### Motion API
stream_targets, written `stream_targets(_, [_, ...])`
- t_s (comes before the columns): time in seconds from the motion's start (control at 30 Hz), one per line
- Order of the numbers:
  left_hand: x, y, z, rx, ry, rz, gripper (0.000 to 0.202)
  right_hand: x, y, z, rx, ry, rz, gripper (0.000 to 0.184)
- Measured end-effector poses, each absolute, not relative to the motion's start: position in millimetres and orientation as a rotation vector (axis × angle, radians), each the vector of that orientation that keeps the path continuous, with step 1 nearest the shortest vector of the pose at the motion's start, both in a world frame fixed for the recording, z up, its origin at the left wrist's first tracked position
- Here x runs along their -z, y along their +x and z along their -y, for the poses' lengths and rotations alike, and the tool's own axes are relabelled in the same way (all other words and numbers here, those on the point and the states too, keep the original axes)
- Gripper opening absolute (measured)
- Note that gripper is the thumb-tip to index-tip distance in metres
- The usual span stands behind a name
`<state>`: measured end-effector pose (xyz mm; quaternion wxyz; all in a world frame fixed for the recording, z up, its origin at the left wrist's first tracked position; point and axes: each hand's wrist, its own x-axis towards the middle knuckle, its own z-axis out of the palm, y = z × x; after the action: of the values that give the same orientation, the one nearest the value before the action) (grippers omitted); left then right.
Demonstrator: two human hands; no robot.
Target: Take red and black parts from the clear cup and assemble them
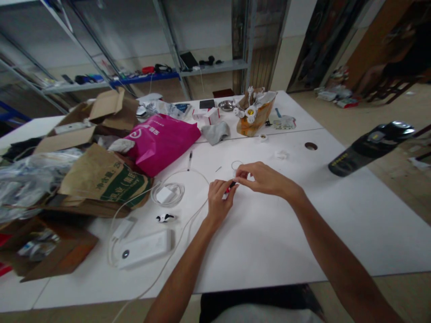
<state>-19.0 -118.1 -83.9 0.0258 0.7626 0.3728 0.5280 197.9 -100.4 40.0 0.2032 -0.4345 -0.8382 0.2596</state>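
— How are the hands posed?

— The left hand (218, 197) and the right hand (266, 178) are brought together above the middle of the white table (286, 233), both forearms stretched forward. A small red and black object (230, 185) is pinched between the closed fingers of both hands, just over the tabletop; a thin loop of pale wire (236, 163) is seen just beyond the right hand.

— What is set on the table and around it?

— A white power adapter with its coiled cable (166, 194) is laid to the left, near a flat white box (144, 249). A pink plastic bag (161, 141), a brown paper sack (101, 179) and open cardboard boxes (84, 121) are heaped at the left edge. Metal shelving (188, 67) is set against the far wall.

— What cannot be made out?

— The pinched object is mostly covered by fingers, so its kind cannot be told. A dark cylindrical device (370, 148) at the right is blurred.
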Motion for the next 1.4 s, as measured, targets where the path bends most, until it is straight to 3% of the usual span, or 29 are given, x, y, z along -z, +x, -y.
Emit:
stream_targets(0.27, [93.1,-16.1,117.3,-1.462,2.451,-1.06,0.02,3.1,209.8,129.7,-0.701,-1.206,2.084,0.027])
stream_targets(0.77, [101.7,-18.7,114.1,-1.254,2.575,-0.958,0.028,30.2,220.5,134.6,-0.74,-1.127,1.971,0.023])
stream_targets(1.13, [102.6,-19.7,114.2,-1.217,2.659,-1.024,0.033,59.2,214.8,134.5,-0.713,-1.131,1.815,0.037])
stream_targets(1.4, [104.3,-14.7,114.9,-1.157,2.628,-0.98,0.034,67.5,221.0,132.4,-0.74,-1.047,1.778,0.024])
